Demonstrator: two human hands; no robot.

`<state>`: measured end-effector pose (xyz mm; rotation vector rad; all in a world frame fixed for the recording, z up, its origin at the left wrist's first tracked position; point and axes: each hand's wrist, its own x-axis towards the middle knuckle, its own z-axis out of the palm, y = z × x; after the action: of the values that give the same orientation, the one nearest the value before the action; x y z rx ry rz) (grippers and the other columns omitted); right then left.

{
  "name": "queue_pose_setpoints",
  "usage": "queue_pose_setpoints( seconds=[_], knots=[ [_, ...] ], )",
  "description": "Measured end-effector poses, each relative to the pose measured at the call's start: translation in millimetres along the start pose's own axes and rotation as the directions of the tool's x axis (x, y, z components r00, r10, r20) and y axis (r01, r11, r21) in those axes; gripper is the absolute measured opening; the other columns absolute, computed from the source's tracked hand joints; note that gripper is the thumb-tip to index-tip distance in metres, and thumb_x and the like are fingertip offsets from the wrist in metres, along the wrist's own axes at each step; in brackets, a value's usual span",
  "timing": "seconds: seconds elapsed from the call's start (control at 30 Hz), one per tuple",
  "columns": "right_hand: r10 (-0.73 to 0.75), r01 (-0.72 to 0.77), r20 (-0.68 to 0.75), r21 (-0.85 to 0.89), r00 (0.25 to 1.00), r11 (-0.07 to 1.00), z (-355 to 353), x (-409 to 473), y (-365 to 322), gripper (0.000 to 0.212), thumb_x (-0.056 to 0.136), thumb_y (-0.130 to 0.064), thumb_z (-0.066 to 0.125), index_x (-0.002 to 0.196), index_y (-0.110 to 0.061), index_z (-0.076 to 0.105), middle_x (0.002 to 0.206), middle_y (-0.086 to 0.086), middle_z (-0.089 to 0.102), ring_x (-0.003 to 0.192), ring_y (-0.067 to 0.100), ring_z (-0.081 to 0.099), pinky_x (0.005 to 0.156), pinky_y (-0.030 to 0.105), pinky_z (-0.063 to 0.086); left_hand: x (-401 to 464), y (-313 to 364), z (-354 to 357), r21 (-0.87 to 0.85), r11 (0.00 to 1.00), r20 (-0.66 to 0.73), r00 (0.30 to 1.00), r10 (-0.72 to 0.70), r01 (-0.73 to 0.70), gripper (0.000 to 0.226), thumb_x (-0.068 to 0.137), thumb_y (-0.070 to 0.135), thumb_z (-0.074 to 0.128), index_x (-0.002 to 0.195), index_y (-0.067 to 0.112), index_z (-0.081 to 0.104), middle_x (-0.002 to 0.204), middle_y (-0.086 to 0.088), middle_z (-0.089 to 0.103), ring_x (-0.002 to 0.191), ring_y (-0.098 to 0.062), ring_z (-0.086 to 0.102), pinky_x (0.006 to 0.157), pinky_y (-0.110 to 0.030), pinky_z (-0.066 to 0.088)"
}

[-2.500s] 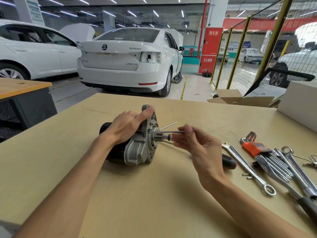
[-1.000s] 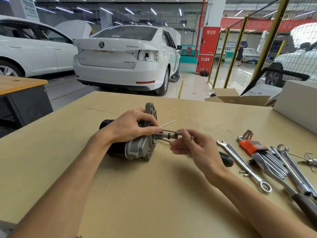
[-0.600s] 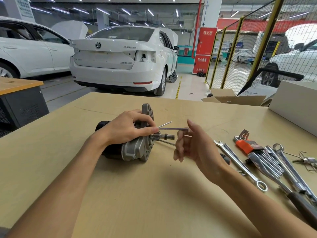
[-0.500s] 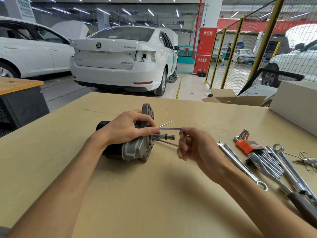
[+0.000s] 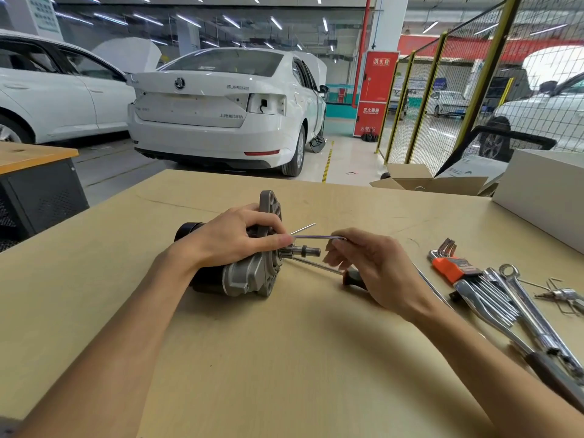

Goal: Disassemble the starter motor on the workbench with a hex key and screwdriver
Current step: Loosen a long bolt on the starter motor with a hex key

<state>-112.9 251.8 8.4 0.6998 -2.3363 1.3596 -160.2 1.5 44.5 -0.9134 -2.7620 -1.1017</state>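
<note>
The left hand [image 5: 235, 240] grips the starter motor [image 5: 243, 273] lying on the workbench [image 5: 284, 358], steadying it against turning force, while the right hand [image 5: 366, 263], just beside its shaft, pinches the hex key [image 5: 319, 237] seated in the flange beneath the left fingertips.

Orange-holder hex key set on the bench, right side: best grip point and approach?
Grip the orange plastic holder of the hex key set across its sides, coming from above. It is the one blocky part; the bent key ends fan out beyond it and the long shanks trail toward the near edge, lying against a chrome combination wrench. The set lies flat on the wooden workbench, so probably nothing blocks a top-down reach.
</note>
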Motion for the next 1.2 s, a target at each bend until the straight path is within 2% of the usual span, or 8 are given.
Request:
queue_pose_setpoints(
  seconds=[0.1, 0.23, 0.4, 0.57, 0.73, 0.83, 0.93, 1.2],
  knots=[
    [-0.085, 0.074, -0.056, -0.175, 0.995, 0.982, -1, -1, 2, 0.021, 0.100, -0.024, 0.052, 0.094, -0.013, 0.069, 0.080, -0.006, 0.071, 0.076, 0.013, 0.067, 0.071, 0.032, 0.056, 0, 2, 0, -0.029, 1.000, 0.008, 1.000, -0.002, 0.002, 0.025, 0.074, 0.067, 0.062, 0.085, 0.047, 0.074, 0.106, -0.004, 0.057, 0.101, -0.010, 0.059, 0.099, -0.038, 0.047],
    [0.188, -0.179, -0.053, 0.141, 0.981, 0.974, 7, -1, -12, 0.051, 0.092, -0.057, 0.049, 0.086, -0.013, 0.074, 0.070, 0.003, 0.070, 0.062, 0.017, 0.066, 0.056, 0.039, 0.055, 0, 2, -1, -0.040, 0.999, 0.017, 1.000, -0.006, 0.007, 0.015, 0.076, 0.062, 0.064, 0.078, 0.050, 0.073, 0.103, -0.002, 0.056, 0.097, -0.005, 0.057, 0.094, -0.027, 0.047],
    [0.592, -0.627, 0.220, 0.382, 0.775, 0.679, 5, 1, -21, 0.058, 0.089, -0.065, 0.053, 0.060, -0.014, 0.050, 0.051, 0.001, 0.039, 0.040, 0.017, 0.043, 0.036, 0.023, 0.032, -1, 3, -1, -0.043, 0.999, 0.018, 1.000, -0.001, 0.002, 0.014, 0.075, 0.062, 0.063, 0.076, 0.051, 0.072, 0.100, 0.000, 0.056, 0.095, -0.004, 0.057, 0.087, -0.020, 0.044],
    [0.566, -0.675, 0.414, 0.622, 0.713, 0.396, 5, 2, -22, 0.042, 0.084, -0.045, 0.063, 0.055, -0.023, 0.043, 0.055, -0.007, 0.022, 0.040, 0.008, 0.023, 0.033, 0.018, 0.016, 0, 3, -1, -0.029, 1.000, 0.017, 1.000, 0.002, -0.001, 0.014, 0.076, 0.060, 0.064, 0.078, 0.049, 0.072, 0.101, -0.001, 0.057, 0.095, -0.006, 0.057, 0.091, -0.026, 0.047],
    [0.483, -0.563, 0.301, 0.554, 0.822, 0.614, 7, 1, -20, 0.038, 0.095, -0.036, 0.058, 0.065, -0.020, 0.041, 0.057, -0.005, 0.030, 0.045, 0.011, 0.030, 0.037, 0.018, 0.024, 0, 1, -1, -0.031, 0.999, 0.027, 1.000, -0.008, 0.009, 0.019, 0.075, 0.061, 0.065, 0.080, 0.045, 0.074, 0.102, 0.001, 0.056, 0.096, -0.004, 0.057, 0.095, -0.030, 0.047],
    [0.307, -0.318, 0.099, 0.122, 0.947, 0.940, 6, -3, -17, 0.042, 0.104, -0.038, 0.047, 0.069, -0.016, 0.046, 0.052, -0.005, 0.047, 0.046, 0.015, 0.041, 0.046, 0.021, 0.034, 0, 1, -1, -0.033, 0.999, 0.028, 1.000, -0.009, 0.010, 0.022, 0.075, 0.062, 0.065, 0.082, 0.044, 0.075, 0.103, 0.000, 0.056, 0.097, -0.004, 0.057, 0.096, -0.032, 0.047],
    [0.095, -0.100, -0.034, -0.162, 0.995, 0.982, 12, -6, -10, 0.033, 0.104, -0.029, 0.046, 0.075, -0.015, 0.053, 0.053, -0.004, 0.057, 0.043, 0.011, 0.049, 0.049, 0.020, 0.039, 0, 1, 0, -0.038, 0.999, 0.025, 1.000, 0.001, 0.000, 0.023, 0.075, 0.062, 0.064, 0.084, 0.044, 0.075, 0.104, 0.000, 0.056, 0.097, -0.005, 0.058, 0.098, -0.034, 0.047],
    [0.273, -0.268, 0.004, 0.204, 0.962, 0.942, 18, -6, -17, 0.061, 0.098, -0.061, 0.030, 0.074, -0.014, 0.061, 0.052, 0.002, 0.056, 0.045, 0.017, 0.051, 0.043, 0.021, 0.038, -1, 4, -1, -0.039, 0.999, 0.020, 1.000, 0.001, -0.001, 0.021, 0.075, 0.062, 0.064, 0.083, 0.045, 0.074, 0.105, -0.004, 0.057, 0.100, -0.011, 0.058, 0.099, -0.039, 0.046]
  ],
)
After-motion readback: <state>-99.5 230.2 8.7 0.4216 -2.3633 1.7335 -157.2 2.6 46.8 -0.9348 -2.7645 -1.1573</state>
